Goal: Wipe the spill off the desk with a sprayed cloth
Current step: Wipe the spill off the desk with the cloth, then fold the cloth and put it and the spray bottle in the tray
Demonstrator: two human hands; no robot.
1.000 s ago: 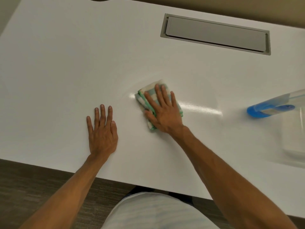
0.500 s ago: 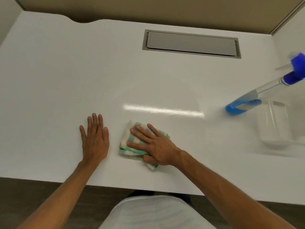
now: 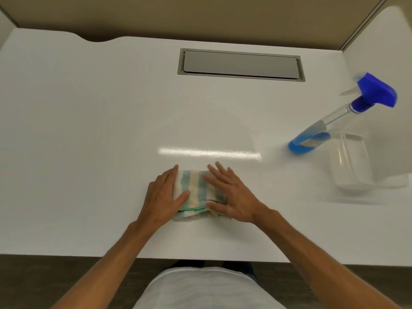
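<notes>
A folded striped cloth (image 3: 196,192), in green, yellow and white, lies flat on the white desk (image 3: 89,130) near its front edge. My left hand (image 3: 163,198) rests on the cloth's left side with the thumb across the top of it. My right hand (image 3: 231,196) lies on its right side, fingers spread and the thumb along the front edge. Both hands press or hold the cloth between them. No spill shows on the desk; only a bright strip of reflected light lies just beyond the cloth.
A spray bottle (image 3: 330,123) with blue liquid and a blue trigger head stands at the right. Beside it sits a clear empty container (image 3: 352,163). A grey cable hatch (image 3: 240,64) is set into the desk at the back. A partition wall runs behind.
The cloth has come back toward the front edge under my right hand. My left hand has left the bare desk and moved right onto the cloth. The camera has tilted up.
</notes>
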